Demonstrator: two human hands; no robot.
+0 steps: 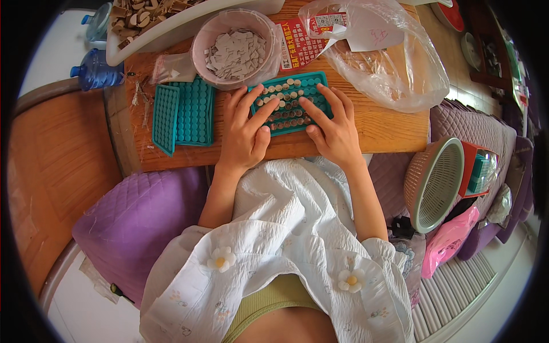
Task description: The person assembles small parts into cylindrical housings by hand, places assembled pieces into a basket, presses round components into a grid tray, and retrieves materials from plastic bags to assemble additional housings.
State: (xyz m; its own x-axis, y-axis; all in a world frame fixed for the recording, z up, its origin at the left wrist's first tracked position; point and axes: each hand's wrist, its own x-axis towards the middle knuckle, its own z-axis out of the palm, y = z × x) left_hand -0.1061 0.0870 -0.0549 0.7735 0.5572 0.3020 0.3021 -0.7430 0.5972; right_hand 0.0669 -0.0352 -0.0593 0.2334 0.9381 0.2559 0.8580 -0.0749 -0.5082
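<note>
I see the teal rectangular plastic tray [313, 82] on the brown wooden desk [389, 134], its long axis running left to right beneath the spread fingers [315, 112]. The left hand [243, 134] covers its left end, the right hand [338, 130] its right, equally near; whether they pinch anything, I cannot tell.

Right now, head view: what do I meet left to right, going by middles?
Lower blue jug, overlapping teal trays, left hand, teal tray under both hands, right hand, round basket, red box.
</note>
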